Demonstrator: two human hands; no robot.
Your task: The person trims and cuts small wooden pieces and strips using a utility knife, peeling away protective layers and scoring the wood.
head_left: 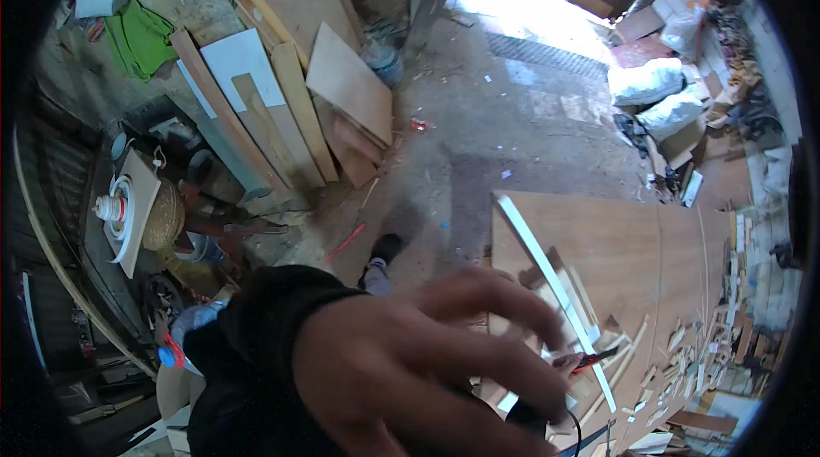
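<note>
Close up in the middle, my left hand (410, 363) stretches across from its black sleeve, the back of the hand toward me. Its fingers are apart, slightly bent and blurred, with nothing seen in them. Beyond its fingertips, part of my right hand (565, 363) shows, closed around a slim red and black tool (595, 360) whose exact kind I cannot make out. That tool lies over a long white strip (547, 267) running slantwise across a brown plywood sheet (623, 260). Much of my right hand is hidden behind my left.
Several wood offcuts (683, 363) lie scattered at the plywood's right side. Boards (350, 73) lean at the upper left, near a green cloth (138, 38). White sacks (647, 81) stand at the far right. A dark shoe (387, 247) is on the floor beside the plywood.
</note>
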